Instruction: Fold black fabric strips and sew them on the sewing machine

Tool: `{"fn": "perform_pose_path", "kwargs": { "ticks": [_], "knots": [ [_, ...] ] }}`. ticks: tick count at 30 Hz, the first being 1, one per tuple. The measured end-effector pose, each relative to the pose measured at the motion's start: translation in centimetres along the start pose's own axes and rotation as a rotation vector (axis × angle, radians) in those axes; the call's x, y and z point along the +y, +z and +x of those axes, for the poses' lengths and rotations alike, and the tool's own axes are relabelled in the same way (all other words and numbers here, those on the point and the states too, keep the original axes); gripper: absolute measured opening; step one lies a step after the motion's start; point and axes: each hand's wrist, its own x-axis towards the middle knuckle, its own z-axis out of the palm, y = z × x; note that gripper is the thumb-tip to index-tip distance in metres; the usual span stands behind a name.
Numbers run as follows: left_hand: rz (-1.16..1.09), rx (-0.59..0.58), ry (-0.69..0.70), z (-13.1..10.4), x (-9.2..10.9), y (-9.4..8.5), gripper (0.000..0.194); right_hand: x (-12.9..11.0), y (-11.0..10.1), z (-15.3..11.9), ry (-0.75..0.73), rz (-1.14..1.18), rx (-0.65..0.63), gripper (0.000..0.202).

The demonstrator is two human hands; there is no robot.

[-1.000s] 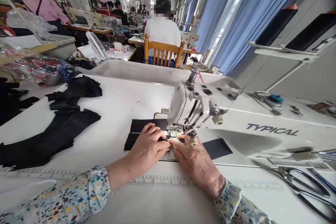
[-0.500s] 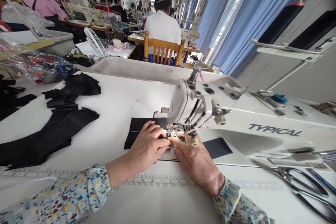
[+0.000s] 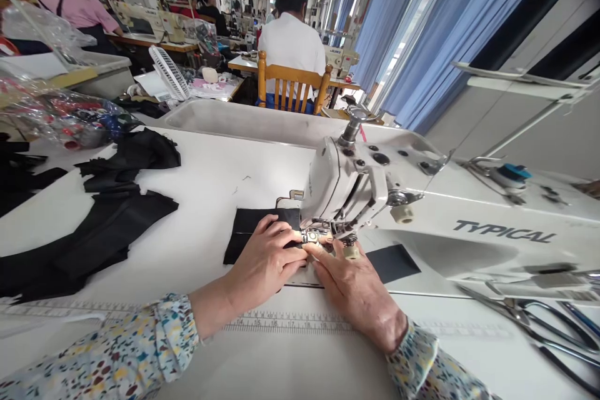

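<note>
A piece of black fabric (image 3: 241, 234) with a pale line across it lies flat at the presser foot (image 3: 311, 237) of a white sewing machine (image 3: 349, 184). My left hand (image 3: 269, 250) rests on this fabric left of the foot, fingers closed together and pressing its edge. From the right, my right hand (image 3: 349, 278) reaches in close to the foot, its thumb tip near my left thumb. Its fingers are pinched at the fabric, partly hidden behind the machine head. A dark grey fabric piece (image 3: 396, 264) shows beyond my right hand; I cannot tell whether it joins the black one.
Black fabric scraps (image 3: 94, 237) lie on the left. A printed ruler strip (image 3: 262, 322) runs along the front. Large scissors (image 3: 534, 319) lie at the right. Thread cones (image 3: 520, 31) stand above the machine arm. A person in white (image 3: 291, 44) sits ahead on a wooden chair (image 3: 293, 78).
The view has shifted slightly, so the machine and scissors appear a little farther right. Both hands stay on the fabric at the presser foot, with almost no movement.
</note>
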Motion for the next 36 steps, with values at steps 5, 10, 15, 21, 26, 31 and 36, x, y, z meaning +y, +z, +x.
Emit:
{"fn": "perform_pose_path", "kwargs": {
  "ticks": [5, 10, 15, 21, 26, 31, 36],
  "knots": [
    [-0.013, -0.003, -0.011, -0.1, -0.2, 0.1, 0.017, 0.0, 0.1, 0.0, 0.001, -0.016, 0.026, 0.04],
    [0.002, -0.002, -0.018, 0.2, -0.5, 0.1, 0.016, -0.2, -0.1, 0.4, 0.001, -0.07, -0.002, 0.04],
    [-0.011, -0.001, -0.011, -0.1, 0.2, 0.1, 0.016, -0.6, -0.6, 0.4, 0.009, -0.047, 0.011, 0.036],
    [-0.297, -0.346, 0.097, 1.8, -2.9, -4.2, 0.013, -1.6, -0.8, -1.0, -0.051, 0.031, 0.088, 0.036],
    [-0.599, -0.584, -0.347, 6.3, -8.4, -9.1, 0.018, -1.8, -0.5, -1.5, -0.065, 0.089, 0.113, 0.035],
    [-0.623, -0.627, -0.161, 6.3, -6.0, -6.9, 0.015, -2.2, -0.8, -1.6, -0.064, 0.145, 0.098, 0.032],
    [-0.455, -0.417, 0.007, 2.9, -3.0, -3.0, 0.024, -2.9, -0.6, -2.0, -0.068, 0.149, 0.12, 0.035]
  ]
}}
